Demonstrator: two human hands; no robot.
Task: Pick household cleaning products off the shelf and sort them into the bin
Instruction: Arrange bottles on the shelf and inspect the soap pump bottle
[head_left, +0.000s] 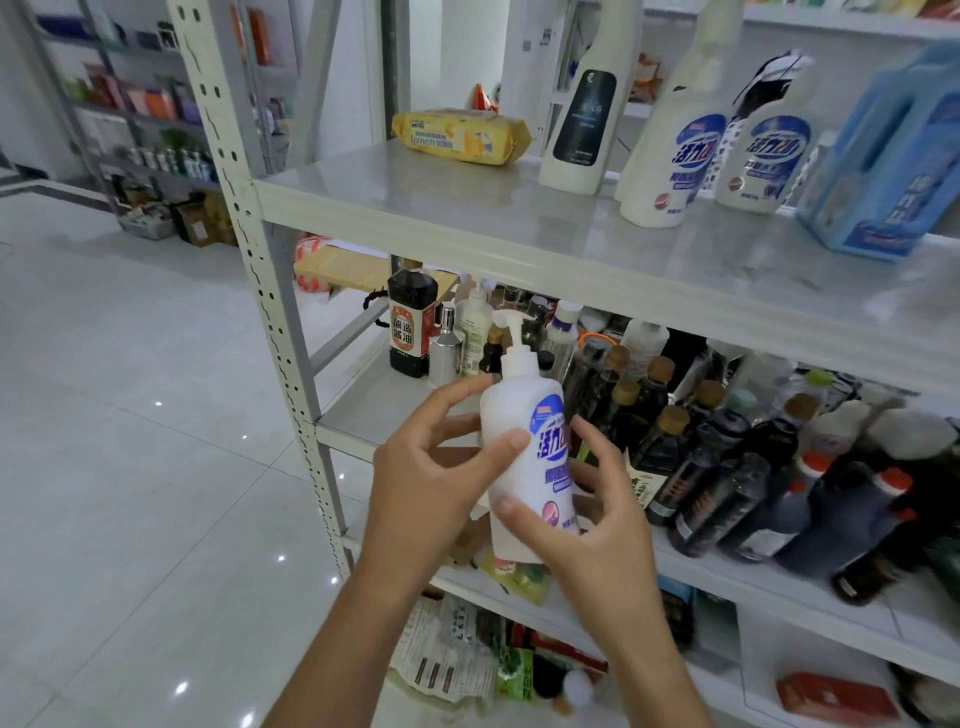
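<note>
Left hand (426, 467) and right hand (592, 514) both grip white plastic pump bottle (511, 410) | frame centre, between palms | long axis near-upright | bin unseen

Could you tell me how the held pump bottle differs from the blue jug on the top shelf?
The pump bottle is white with a pump head; the blue jug is blue and boxy. The left hand and right hand grip the pump bottle; the blue jug stands on the top shelf. Both bear printed labels.
</note>
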